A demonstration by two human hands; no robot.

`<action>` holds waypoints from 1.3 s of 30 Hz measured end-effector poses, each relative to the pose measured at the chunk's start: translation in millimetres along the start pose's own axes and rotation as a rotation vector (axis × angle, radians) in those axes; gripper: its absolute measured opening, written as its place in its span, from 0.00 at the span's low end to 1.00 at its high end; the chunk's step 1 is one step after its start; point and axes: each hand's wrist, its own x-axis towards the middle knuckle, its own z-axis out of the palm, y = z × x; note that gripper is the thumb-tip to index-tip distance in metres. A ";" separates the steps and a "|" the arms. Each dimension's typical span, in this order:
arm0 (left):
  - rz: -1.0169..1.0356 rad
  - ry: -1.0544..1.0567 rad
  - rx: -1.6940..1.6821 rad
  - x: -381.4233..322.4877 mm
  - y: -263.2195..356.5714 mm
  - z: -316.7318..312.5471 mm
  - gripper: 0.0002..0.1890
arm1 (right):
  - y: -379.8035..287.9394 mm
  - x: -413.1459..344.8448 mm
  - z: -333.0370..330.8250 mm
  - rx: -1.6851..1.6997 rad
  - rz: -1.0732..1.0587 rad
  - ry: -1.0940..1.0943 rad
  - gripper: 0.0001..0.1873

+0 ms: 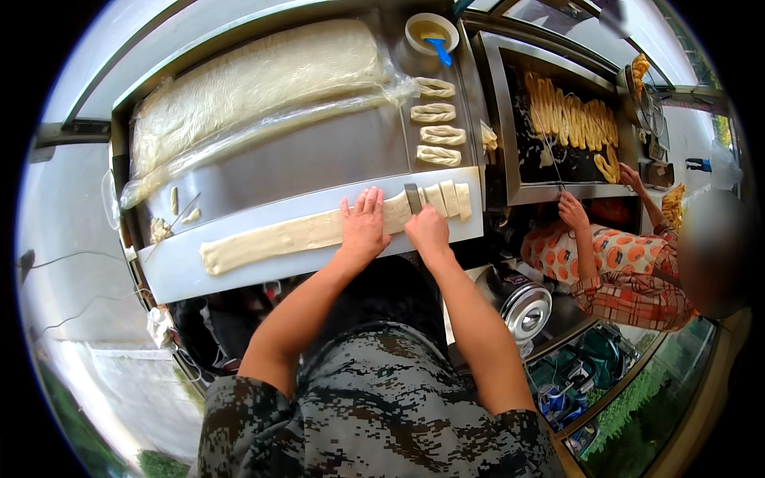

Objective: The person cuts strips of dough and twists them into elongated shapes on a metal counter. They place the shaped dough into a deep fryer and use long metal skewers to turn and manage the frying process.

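Observation:
A long flat strip of dough (pixel 287 239) lies across the white cutting board (pixel 179 275) in front of me. My left hand (pixel 363 224) rests palm down on the strip, fingers extended and holding nothing. Gripped in my right hand (pixel 429 230) is a cutter with a metal blade (pixel 412 198); its handle is hidden by my fingers. The blade stands across the dough, to the right of my left hand. Just right of it, several narrow cut dough pieces (pixel 449 199) lie side by side, the end one slightly apart.
Beyond the board, plastic film wraps a large dough slab (pixel 263 71). Several twisted dough loops (pixel 439 135) line the metal worktop near a white bowl (pixel 431 30) with a blue-handled brush (pixel 441 51). At right, a person (pixel 621 257) holds long sticks over a fryer (pixel 514 191) of fried dough sticks (pixel 574 116).

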 end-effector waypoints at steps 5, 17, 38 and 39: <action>-0.003 0.003 0.003 -4.7 -7.9 -6.3 0.53 | 18.0 -1.9 4.8 -0.004 -0.009 -0.040 0.16; 0.011 0.012 0.021 -11.3 -28.1 -8.8 0.53 | -14.0 -31.1 36.6 0.012 -0.049 0.077 0.15; -0.018 -0.018 0.027 -26.3 -50.9 -20.5 0.52 | -35.3 -40.3 59.4 0.059 -0.075 0.070 0.09; -0.021 -0.018 0.031 -30.2 -53.5 -20.8 0.52 | -38.8 -34.2 57.5 0.031 -0.075 0.049 0.09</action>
